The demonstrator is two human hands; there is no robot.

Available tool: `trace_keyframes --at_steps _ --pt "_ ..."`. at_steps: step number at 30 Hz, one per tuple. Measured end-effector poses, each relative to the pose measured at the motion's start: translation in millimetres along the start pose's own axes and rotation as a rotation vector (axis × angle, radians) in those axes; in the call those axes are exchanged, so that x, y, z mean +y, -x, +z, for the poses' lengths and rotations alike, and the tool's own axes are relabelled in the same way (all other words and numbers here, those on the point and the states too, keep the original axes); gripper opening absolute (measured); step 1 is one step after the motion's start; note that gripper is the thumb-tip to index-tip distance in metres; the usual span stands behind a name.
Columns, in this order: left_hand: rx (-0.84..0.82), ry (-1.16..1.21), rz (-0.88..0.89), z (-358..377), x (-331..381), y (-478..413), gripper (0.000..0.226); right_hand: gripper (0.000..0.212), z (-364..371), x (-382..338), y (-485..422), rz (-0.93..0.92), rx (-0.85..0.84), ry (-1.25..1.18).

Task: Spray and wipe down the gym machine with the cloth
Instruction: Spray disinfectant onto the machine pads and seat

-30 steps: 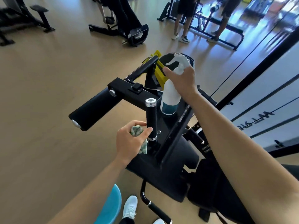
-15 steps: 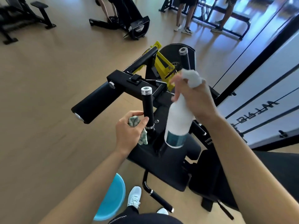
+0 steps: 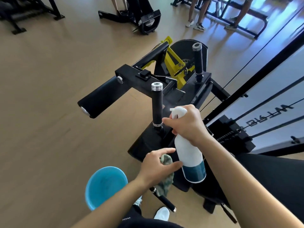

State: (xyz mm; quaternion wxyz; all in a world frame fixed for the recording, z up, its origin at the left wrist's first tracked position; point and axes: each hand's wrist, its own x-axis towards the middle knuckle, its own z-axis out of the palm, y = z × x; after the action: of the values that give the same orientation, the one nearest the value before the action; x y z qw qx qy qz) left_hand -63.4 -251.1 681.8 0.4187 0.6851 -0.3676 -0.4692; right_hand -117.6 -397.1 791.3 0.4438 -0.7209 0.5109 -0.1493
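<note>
**Spraying the grip.** We hold the spray bottle (image 3: 189, 155) in the right hand (image 3: 189, 122), fingers curled round its neck and trigger. The nozzle sits just right of the near upright handle (image 3: 157, 106), about level with its middle. Below that handle, the left hand (image 3: 156, 167) has the cloth (image 3: 165, 184) bunched in its palm, with thumb and forefinger loosely extended.

We judge that short trigger pulls aimed squarely at the handle will wet it evenly. The cloth should then wrap it and travel from cap to collar.

The handle looks matte black between metal ends, on the black gym machine (image 3: 131, 78). Below and left of the handle a blue bucket (image 3: 105, 183) stands on the smooth tan floor (image 3: 49, 112). Beyond the handle are other machines and standing people.
</note>
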Motion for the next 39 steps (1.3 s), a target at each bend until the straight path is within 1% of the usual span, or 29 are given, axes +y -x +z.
trace_keyframes --at_steps 3,5,6,8,10,13,16,17,19,20,22,24,26,28,30,31,33,34,35,36,39 --pt "-0.101 0.021 -0.04 9 -1 -8 0.07 0.025 1 5 -6 0.017 0.078 0.052" --pt "-0.162 -0.017 -0.044 15 -1 -10 0.072 0.024 -1 8 -8 0.028 0.089 0.038" --pt "-0.159 -0.018 -0.043 19 -1 -11 0.069 0.024 -2 9 -7 0.01 0.078 0.043" --pt "-0.122 0.019 -0.05 25 -1 -13 0.062 0.03 -2 8 -5 -0.056 0.029 0.06" --pt "-0.107 0.042 -0.054 29 -1 -14 0.059 0.032 1 11 -3 -0.075 -0.01 0.063" --pt "-0.114 0.068 -0.055 31 -2 -12 0.057 0.033 9 20 -8 -0.003 -0.007 0.094" --pt "-0.116 0.087 -0.058 31 -4 -12 0.054 0.046 12 24 -12 0.09 0.041 0.065" --pt "-0.111 0.08 -0.056 32 -5 -12 0.054 0.045 11 23 -12 0.098 0.056 0.039" --pt "-0.084 0.049 -0.054 31 -5 -13 0.059 0.029 8 22 -10 0.05 0.065 -0.015" --pt "-0.065 0.011 -0.053 31 -5 -14 0.064 0.025 7 22 -8 0.01 0.058 -0.031" --pt "-0.025 -0.123 -0.041 33 -3 -12 0.071 0.031 4 26 -3 -0.057 0.014 -0.073" --pt "0.009 -0.228 -0.026 39 -2 -8 0.069 0.03 -1 35 2 -0.07 -0.03 -0.134" --pt "-0.007 -0.247 -0.034 49 -6 -3 0.065 0.029 -7 49 7 -0.051 -0.07 -0.202" --pt "-0.058 -0.235 -0.065 60 -14 2 0.063 0.027 -15 67 11 -0.002 -0.12 -0.266" --pt "-0.102 -0.202 -0.11 69 -21 6 0.062 0.022 -22 91 17 0.026 -0.232 -0.282" --pt "-0.121 -0.179 -0.139 72 -24 8 0.063 0.026 -25 103 21 0.024 -0.305 -0.272" --pt "-0.157 -0.135 -0.19 77 -29 11 0.064 0.045 -25 127 30 0.04 -0.424 -0.276" --pt "-0.174 -0.128 -0.207 80 -31 12 0.064 0.051 -24 136 34 0.057 -0.454 -0.288" --pt "-0.188 -0.13 -0.222 82 -33 14 0.065 0.052 -23 143 38 0.071 -0.465 -0.298" --pt "-0.197 -0.136 -0.24 84 -36 16 0.065 0.048 -21 149 40 0.082 -0.462 -0.306" --pt "-0.203 -0.158 -0.282 90 -39 21 0.066 0.026 -13 160 41 0.088 -0.433 -0.305"
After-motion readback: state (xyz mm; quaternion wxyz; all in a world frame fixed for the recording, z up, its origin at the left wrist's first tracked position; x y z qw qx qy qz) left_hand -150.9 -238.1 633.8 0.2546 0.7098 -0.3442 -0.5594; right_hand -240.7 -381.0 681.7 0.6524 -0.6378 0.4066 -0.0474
